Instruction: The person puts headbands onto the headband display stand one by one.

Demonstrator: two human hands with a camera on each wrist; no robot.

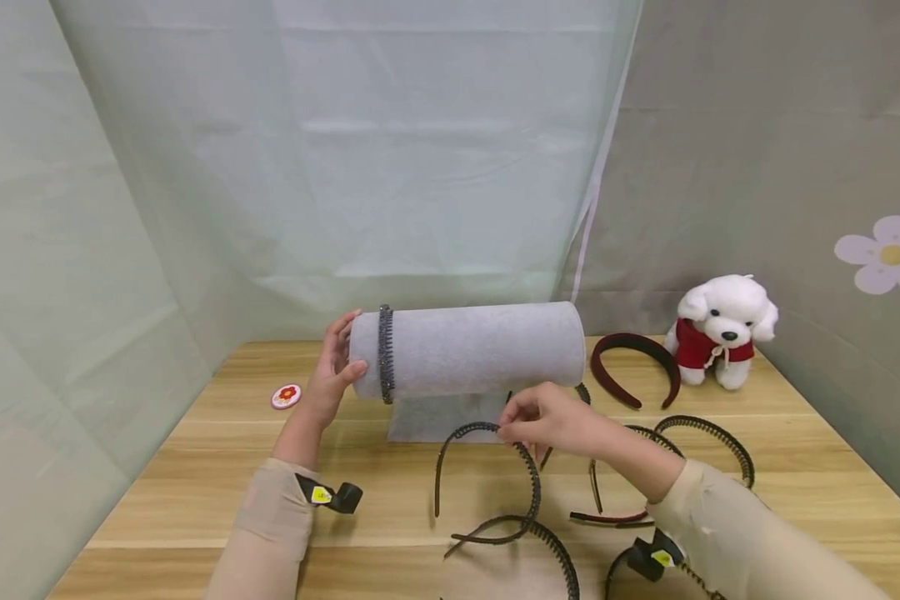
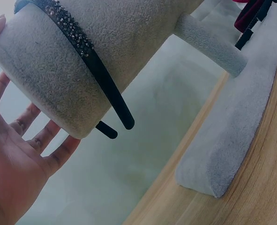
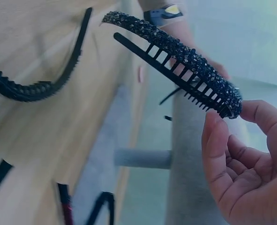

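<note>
On the wooden table (image 1: 195, 475), a grey stand (image 1: 480, 350), a round flower badge (image 1: 286, 396), a dark red headband (image 1: 633, 341), black headbands (image 1: 722, 436) and a white toy dog (image 1: 722, 329) are set.

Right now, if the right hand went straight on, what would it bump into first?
Probably the grey padded roll: in the head view the right hand points left and up toward it, pinching the sparkly headband. Depth is unclear, so it might pass in front.

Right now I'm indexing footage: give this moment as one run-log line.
left hand: grips gray display roll | right hand: pinches black beaded toothed headband | roll's left end: one dark beaded headband
</note>
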